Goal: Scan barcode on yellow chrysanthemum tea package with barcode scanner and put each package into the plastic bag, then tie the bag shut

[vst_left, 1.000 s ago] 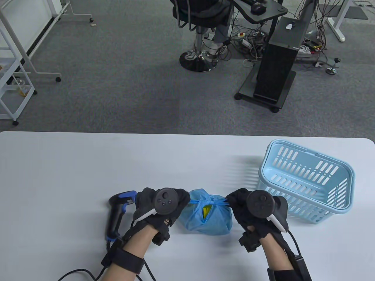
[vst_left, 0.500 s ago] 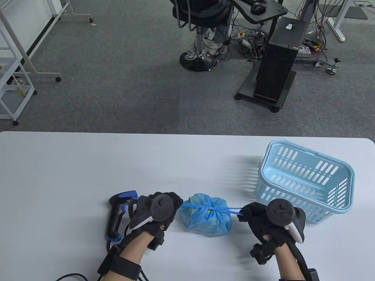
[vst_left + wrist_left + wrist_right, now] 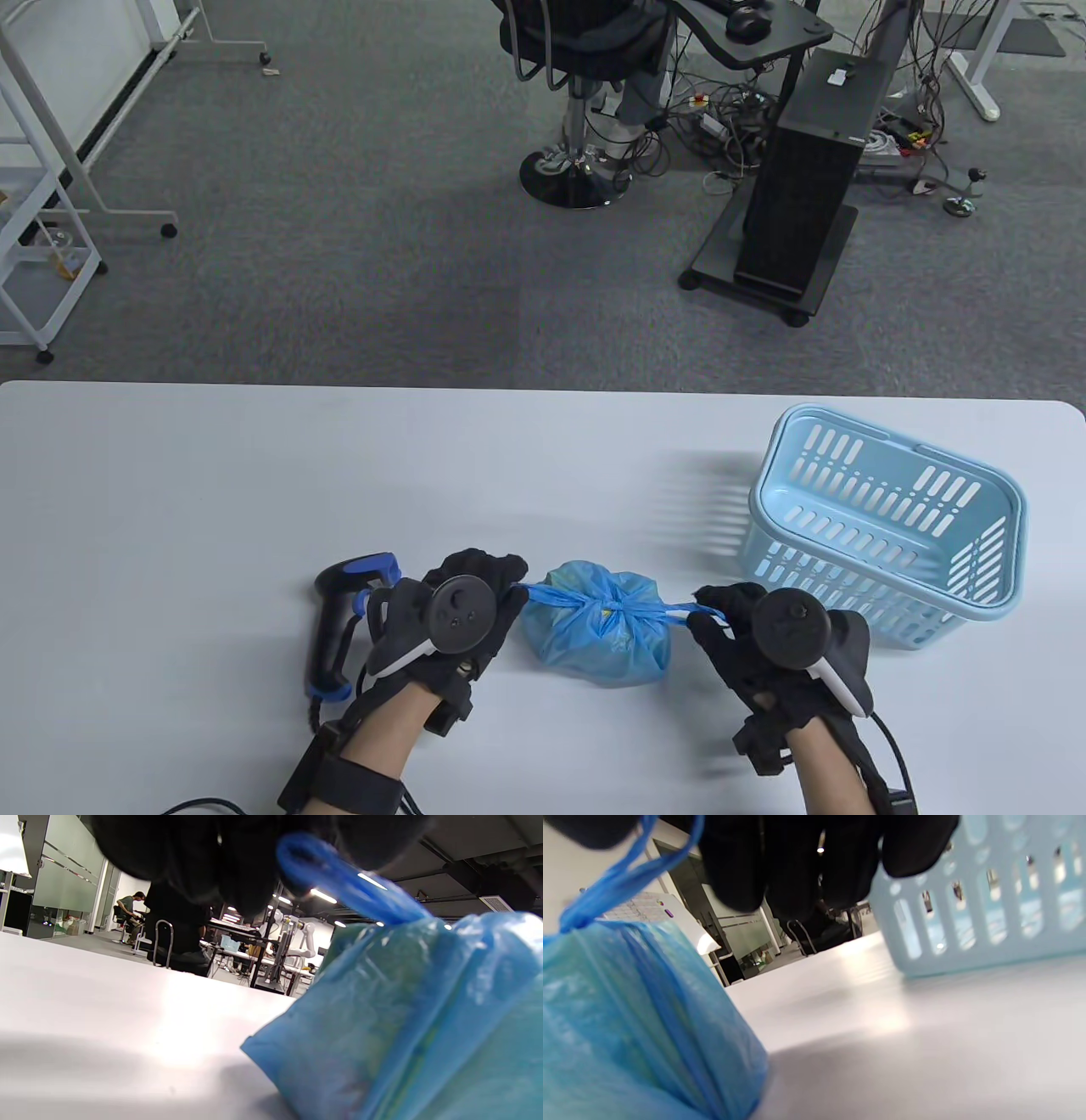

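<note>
Lying at the far left of the table [image 3: 170,509], the barcode scanner [image 3: 339,620] is idle. Beside it, the left hand [image 3: 458,611] pinches one handle of the plastic bag [image 3: 594,632]; the right hand [image 3: 764,637] pinches the other, both drawn taut across a knot. Packages appear bagged. Current step: tying. Next move likely requires release or a second knot. The basket [image 3: 891,526] stands rightmost.

An office or robotics lab. Grey carpet [image 3: 339,255] lies beyond the white table [image 3: 254,475], with a black swivel chair [image 3: 577,51] and tangled cables [image 3: 730,127] far off. White robot arms [image 3: 307,938] stand among distant desks.
</note>
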`<state>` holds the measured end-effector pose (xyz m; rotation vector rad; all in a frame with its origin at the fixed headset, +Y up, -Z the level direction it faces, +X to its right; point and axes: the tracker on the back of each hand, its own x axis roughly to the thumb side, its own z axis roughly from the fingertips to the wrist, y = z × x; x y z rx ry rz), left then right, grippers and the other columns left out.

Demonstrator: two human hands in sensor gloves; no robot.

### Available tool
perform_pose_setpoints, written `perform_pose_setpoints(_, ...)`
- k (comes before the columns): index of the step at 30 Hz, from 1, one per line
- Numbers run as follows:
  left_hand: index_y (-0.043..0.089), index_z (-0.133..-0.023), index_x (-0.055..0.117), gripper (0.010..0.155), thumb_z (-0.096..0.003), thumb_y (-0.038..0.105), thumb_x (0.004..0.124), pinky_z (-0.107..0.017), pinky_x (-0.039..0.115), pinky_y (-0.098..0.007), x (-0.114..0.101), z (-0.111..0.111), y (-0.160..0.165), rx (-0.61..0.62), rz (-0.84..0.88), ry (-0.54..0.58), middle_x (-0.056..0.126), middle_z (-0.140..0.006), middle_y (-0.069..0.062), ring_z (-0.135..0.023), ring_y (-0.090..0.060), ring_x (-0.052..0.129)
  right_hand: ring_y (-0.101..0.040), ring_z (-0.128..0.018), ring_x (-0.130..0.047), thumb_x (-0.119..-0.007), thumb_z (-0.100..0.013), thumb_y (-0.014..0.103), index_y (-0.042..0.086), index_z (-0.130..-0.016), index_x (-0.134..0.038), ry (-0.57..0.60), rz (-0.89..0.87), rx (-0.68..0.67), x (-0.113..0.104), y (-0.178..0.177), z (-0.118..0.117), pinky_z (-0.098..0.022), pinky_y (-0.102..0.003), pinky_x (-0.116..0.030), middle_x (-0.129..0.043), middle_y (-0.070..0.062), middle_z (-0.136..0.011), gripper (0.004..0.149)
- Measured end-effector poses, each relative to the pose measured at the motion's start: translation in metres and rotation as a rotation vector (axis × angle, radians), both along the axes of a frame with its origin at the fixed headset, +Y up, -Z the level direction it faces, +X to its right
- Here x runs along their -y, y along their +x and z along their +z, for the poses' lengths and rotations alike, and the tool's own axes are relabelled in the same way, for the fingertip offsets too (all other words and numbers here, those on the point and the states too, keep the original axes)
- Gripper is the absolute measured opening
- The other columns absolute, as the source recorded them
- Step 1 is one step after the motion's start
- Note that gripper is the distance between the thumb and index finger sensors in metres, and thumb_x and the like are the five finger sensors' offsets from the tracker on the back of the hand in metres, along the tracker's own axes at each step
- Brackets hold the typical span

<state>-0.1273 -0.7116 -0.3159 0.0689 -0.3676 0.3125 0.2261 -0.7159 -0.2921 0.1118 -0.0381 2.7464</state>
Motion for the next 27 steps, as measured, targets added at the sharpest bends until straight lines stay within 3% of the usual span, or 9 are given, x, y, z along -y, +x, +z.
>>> perform_pose_setpoints(4,0.033,-0.117,0.046,0.080,-0.0472,0.065,0.067,-0.071,0.043,-0.072,-0.005,0.008,-0.008,-0.002,-0.044,-0.052,0.034,-0.122,-0.022,-0.110,-0.055,0.042,-0.041,-0.101,-0.056,-0.062,-0.032,0.073,0.017,-0.109,-0.052,0.023,0.119,0.008,-0.004,0.002,0.015,-0.070,-0.068,-0.046,-0.053,-0.013,-0.110,0.096)
perform_pose_setpoints(7,0.034,-0.119,0.036,0.088,-0.0456,0.071,0.066,-0.066,0.019,-0.077,-0.005,0.016,-0.018,-0.019,-0.139,-0.053,0.017,-0.122,-0.022,-0.110,-0.055,0.015,-0.042,-0.103,-0.052,-0.062,-0.029,0.076,0.018,-0.111,-0.047,0.027,0.175,0.024,-0.003,0.009,0.024,-0.069,-0.070,-0.044,-0.048,-0.013,-0.112,0.101)
perform_pose_setpoints(10,0.034,-0.120,0.030,0.093,-0.0442,0.076,0.065,-0.062,0.009,-0.078,-0.002,0.023,-0.034,-0.055,-0.220,-0.084,0.008,-0.121,-0.023,-0.106,-0.055,-0.001,-0.043,-0.104,-0.050,-0.063,-0.028,0.077,0.018,-0.111,-0.045,0.006,0.244,0.032,0.003,0.017,0.031,-0.069,-0.072,-0.044,-0.046,-0.011,-0.114,0.103)
perform_pose_setpoints(21,0.034,-0.120,0.026,0.098,-0.0426,0.080,0.064,-0.061,0.012,-0.081,0.029,0.048,-0.108,-0.192,-0.302,-0.142,0.003,-0.119,-0.023,-0.103,-0.057,-0.004,-0.044,-0.108,-0.027,-0.061,-0.026,0.080,0.020,-0.113,-0.025,-0.156,0.387,0.035,0.019,0.021,0.035,-0.068,-0.076,-0.031,-0.022,-0.013,-0.116,0.111)
perform_pose_setpoints(24,0.035,-0.120,0.026,0.097,-0.0425,0.080,0.063,-0.064,0.015,-0.080,0.033,0.052,-0.118,-0.200,-0.330,-0.180,0.002,-0.119,-0.022,-0.104,-0.056,-0.003,-0.044,-0.108,-0.022,-0.060,-0.026,0.081,0.021,-0.113,-0.022,-0.169,0.396,0.027,0.022,0.014,0.034,-0.067,-0.078,-0.030,-0.018,-0.013,-0.116,0.112)
perform_pose_setpoints(27,0.033,-0.120,0.027,0.097,-0.0423,0.080,0.062,-0.066,0.018,-0.080,0.031,0.050,-0.120,-0.205,-0.313,-0.148,0.004,-0.120,-0.022,-0.106,-0.056,-0.001,-0.044,-0.107,-0.018,-0.059,-0.025,0.081,0.021,-0.112,-0.018,-0.213,0.426,0.013,0.028,0.005,0.033,-0.066,-0.079,-0.029,-0.014,-0.013,-0.115,0.113)
